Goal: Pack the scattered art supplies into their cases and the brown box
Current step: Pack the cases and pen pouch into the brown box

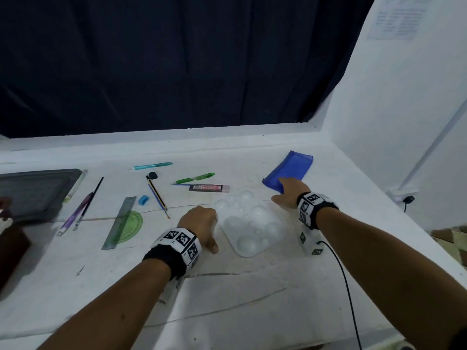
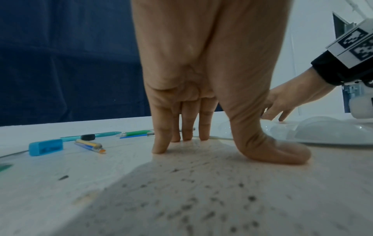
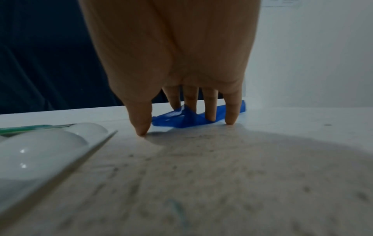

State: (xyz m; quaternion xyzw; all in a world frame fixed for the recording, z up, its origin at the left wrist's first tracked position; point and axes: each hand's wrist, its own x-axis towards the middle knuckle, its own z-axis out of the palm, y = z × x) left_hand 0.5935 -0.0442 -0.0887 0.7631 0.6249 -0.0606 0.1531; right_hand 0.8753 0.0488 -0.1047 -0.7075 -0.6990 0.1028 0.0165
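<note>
A blue mesh pouch point(image 1: 294, 164) lies flat at the back right of the white table. My right hand point(image 1: 288, 192) reaches onto its near end; in the right wrist view its straight fingers point(image 3: 210, 110) press down on the bunched pouch point(image 3: 171, 120) while the thumb touches the table. My left hand point(image 1: 201, 222) rests on the table with fingertips point(image 2: 161, 143) and thumb down, holding nothing, just left of an overturned white paint palette point(image 1: 252, 223). Loose supplies lie to the left: a green pen point(image 1: 194, 178), teal pen point(image 1: 151, 165), pencil point(image 1: 156, 194) and blue sharpener point(image 1: 143, 200).
A ruler point(image 1: 118, 223) lies over a green protractor point(image 1: 132, 224). Brushes point(image 1: 83, 207) lie beside a grey case point(image 1: 35, 193) at far left, with a dark brown box point(image 1: 11, 251) below it. A slim black-and-pink case point(image 1: 209, 188), a black cable point(image 1: 348, 286) and the right wall are nearby.
</note>
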